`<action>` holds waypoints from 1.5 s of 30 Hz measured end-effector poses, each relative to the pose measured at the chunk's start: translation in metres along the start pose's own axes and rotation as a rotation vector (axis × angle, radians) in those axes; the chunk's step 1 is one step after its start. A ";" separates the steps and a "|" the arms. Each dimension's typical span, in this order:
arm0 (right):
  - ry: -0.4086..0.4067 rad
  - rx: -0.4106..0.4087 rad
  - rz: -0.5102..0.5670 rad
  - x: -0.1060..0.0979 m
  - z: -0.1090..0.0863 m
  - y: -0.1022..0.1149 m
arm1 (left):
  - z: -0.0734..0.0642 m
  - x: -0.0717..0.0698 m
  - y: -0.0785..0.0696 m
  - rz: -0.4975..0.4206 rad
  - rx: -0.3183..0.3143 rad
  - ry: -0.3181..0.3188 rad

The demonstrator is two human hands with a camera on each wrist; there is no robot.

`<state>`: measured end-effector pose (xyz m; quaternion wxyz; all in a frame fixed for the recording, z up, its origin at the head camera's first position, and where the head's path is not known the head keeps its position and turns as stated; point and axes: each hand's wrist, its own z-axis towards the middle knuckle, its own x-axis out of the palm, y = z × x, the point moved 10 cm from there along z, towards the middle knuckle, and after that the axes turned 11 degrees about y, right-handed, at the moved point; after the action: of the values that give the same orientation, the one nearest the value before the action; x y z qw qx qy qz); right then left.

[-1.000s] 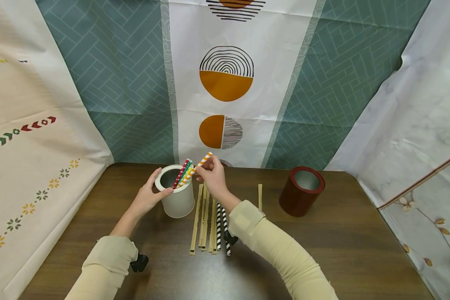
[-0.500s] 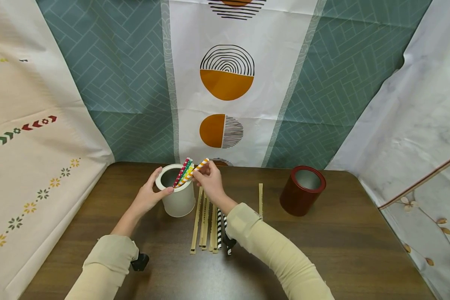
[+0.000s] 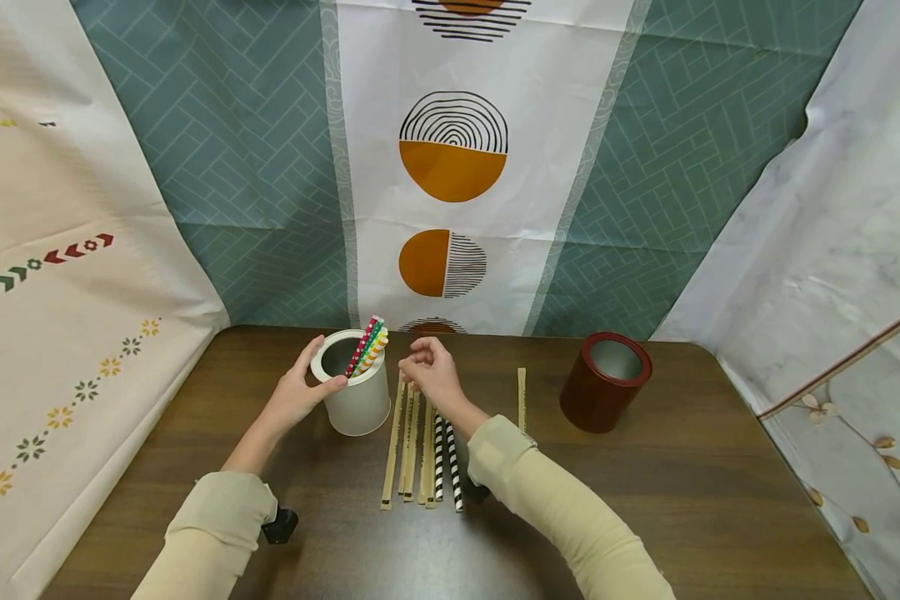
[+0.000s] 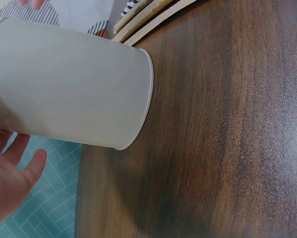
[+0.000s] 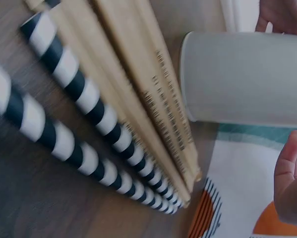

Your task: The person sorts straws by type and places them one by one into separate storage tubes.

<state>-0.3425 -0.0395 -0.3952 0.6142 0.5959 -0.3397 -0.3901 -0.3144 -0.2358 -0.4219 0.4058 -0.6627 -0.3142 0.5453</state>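
Observation:
My left hand (image 3: 297, 396) spans the rim of an off-white canister (image 3: 357, 408), thumb at the near side and fingers round the far left. Several patterned paper straws (image 3: 364, 348), red and green dotted, yellow and orange striped, lean at the canister's right inner rim. My right hand (image 3: 437, 379) is just right of the canister, fingers loosely bent and holding nothing. Below it lie several straws in tan paper wrappers (image 3: 407, 454) beside two black-and-white striped straws (image 3: 439, 462). The right wrist view shows these striped straws (image 5: 89, 101) close up.
A dark red canister (image 3: 598, 400), open at the top, stands at the right. Between it and my right hand lies one wrapped straw (image 3: 522, 392), its near end hidden by the sleeve. Patterned cloth (image 3: 262, 167) hangs along the brown table's (image 3: 690, 483) back edge.
My right hand lowered the orange-striped straw into the off-white canister, let go, and drew back to the right. My left hand stayed at the rim.

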 end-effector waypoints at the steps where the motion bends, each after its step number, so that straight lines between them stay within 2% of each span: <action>1: 0.000 0.006 -0.004 -0.003 0.001 -0.006 | 0.000 0.000 0.001 0.001 0.000 -0.002; 7: -0.009 0.039 0.021 -0.018 0.008 -0.041 | 0.001 0.000 0.003 -0.002 -0.002 -0.001; 13: -0.008 0.079 -0.018 -0.028 0.003 -0.060 | 0.001 0.000 0.004 -0.001 0.005 -0.002; 25: 0.080 0.191 -0.118 -0.036 -0.005 -0.088 | 0.001 0.001 0.003 -0.001 0.007 -0.001; 34: 0.098 0.283 -0.242 -0.043 -0.010 -0.108 | 0.001 0.001 0.004 0.025 -0.013 0.009; 45: 0.124 0.334 -0.343 -0.047 -0.017 -0.117 | 0.002 0.000 0.005 0.022 -0.020 0.009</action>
<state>-0.3578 0.0120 -0.5110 0.4515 0.7610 -0.2549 -0.3899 -0.3164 -0.2376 -0.4268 0.3948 -0.6724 -0.3106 0.5437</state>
